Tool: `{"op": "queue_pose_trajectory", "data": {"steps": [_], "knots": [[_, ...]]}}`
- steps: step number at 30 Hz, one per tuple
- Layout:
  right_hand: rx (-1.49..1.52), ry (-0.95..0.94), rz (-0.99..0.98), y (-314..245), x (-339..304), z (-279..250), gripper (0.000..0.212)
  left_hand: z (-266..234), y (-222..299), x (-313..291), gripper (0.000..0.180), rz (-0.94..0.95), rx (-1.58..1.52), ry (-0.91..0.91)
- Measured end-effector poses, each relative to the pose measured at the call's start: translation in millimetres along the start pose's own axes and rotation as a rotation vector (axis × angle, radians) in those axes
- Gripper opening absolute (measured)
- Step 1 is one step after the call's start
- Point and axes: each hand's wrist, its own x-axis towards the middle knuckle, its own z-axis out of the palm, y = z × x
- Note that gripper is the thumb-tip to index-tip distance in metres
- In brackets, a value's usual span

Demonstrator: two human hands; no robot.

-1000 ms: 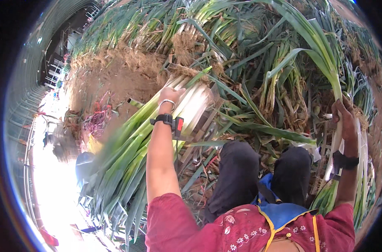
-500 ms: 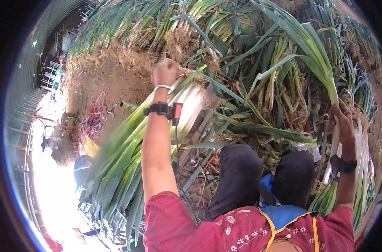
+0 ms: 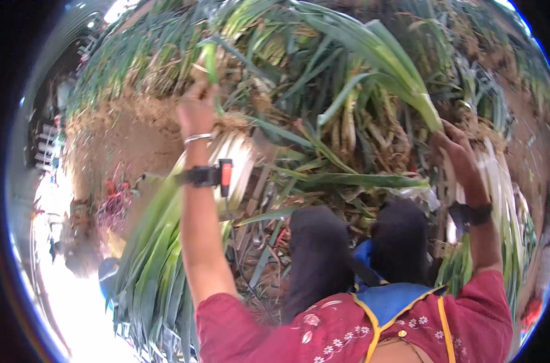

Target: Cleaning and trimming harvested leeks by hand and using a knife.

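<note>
My right hand (image 3: 459, 151) is closed round the pale stem of a leek (image 3: 429, 112), whose long green leaves reach up and to the left. My left hand (image 3: 197, 103), slightly blurred, is closed on a strip of green leaf (image 3: 211, 63) that sticks up from the fingers. Under my left forearm lies a pile of leeks (image 3: 235, 157), with white stems and roots toward the top and green leaves hanging toward the lower left. Beside my right forearm lies another bundle of leeks (image 3: 496, 175), white stems showing.
Rows of rooty leeks (image 3: 148, 66) stretch across the far side. Loose leaves (image 3: 360, 180) and trimmings lie before my dark-clad knees (image 3: 317, 236). Reddish strings (image 3: 114, 202) lie on the brown ground (image 3: 130, 136) at left.
The whole view has shifted. My left hand has moved a little left, and the leaf strip in it has turned from slanting right to upright. My right hand keeps hold of the leek.
</note>
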Motion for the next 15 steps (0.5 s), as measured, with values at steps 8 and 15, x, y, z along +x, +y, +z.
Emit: {"op": "queue_pose_trajectory", "data": {"steps": [8, 15], "knots": [[0.177, -0.087, -0.104, -10, -16, -8, 0.033, 28, 129, -70, 0.031, -0.085, -0.554, -0.545], [0.196, -0.132, -0.163, -31, -40, 1, 0.034, 58, 154, -118, 0.061, 0.181, -0.389, -1.179]]}}
